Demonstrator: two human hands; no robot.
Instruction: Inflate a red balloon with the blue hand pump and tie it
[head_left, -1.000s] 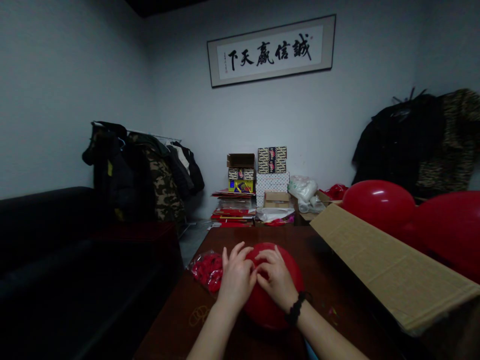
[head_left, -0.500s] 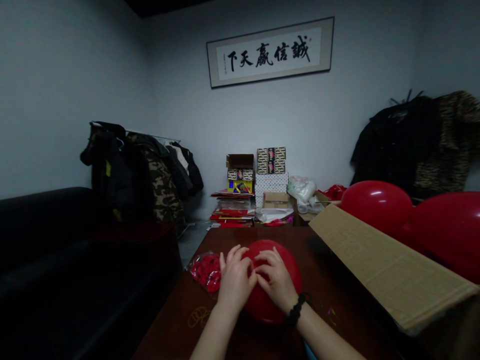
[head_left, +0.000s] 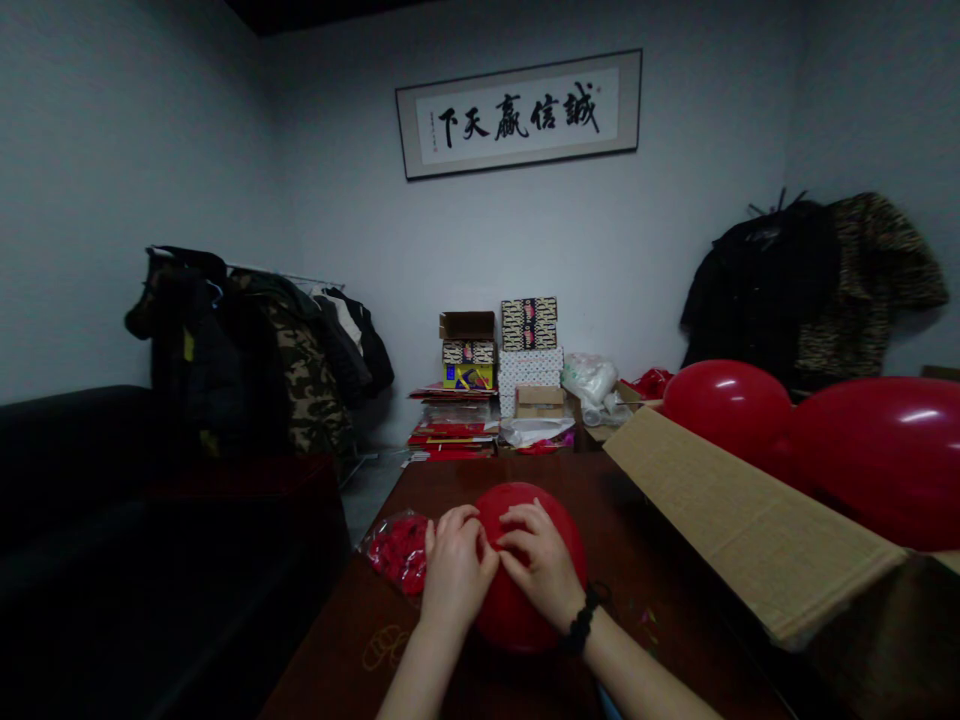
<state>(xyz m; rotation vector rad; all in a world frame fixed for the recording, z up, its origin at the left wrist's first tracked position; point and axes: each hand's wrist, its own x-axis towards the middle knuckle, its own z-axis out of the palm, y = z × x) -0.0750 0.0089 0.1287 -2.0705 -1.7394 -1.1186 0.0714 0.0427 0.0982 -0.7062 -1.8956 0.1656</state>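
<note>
A round, inflated red balloon (head_left: 517, 618) rests on the dark wooden table in front of me. My left hand (head_left: 457, 562) is on its left side, with thumb and fingertips pinched together at the side facing me. Close against it, my right hand (head_left: 541, 562), with a black band at the wrist, pinches at the same spot. The balloon's neck between the fingertips is too small and hidden to see clearly. Left of my left hand lies a clear plastic bag (head_left: 399, 552) of red, uninflated balloons. Several thin rubber bands (head_left: 385, 648) lie nearer to me on the table (head_left: 337, 640).
An open cardboard box (head_left: 750, 525) stands on the right, with large red balloons (head_left: 877, 450) in it. Stacked boxes (head_left: 530, 375) sit beyond the table by the wall. A black sofa (head_left: 82, 560) runs along the left, near a rack of coats (head_left: 300, 370).
The view has turned slightly to the right, so everything sits a little further left. Both hands stay pinched together at the balloon, with only small finger movement.
</note>
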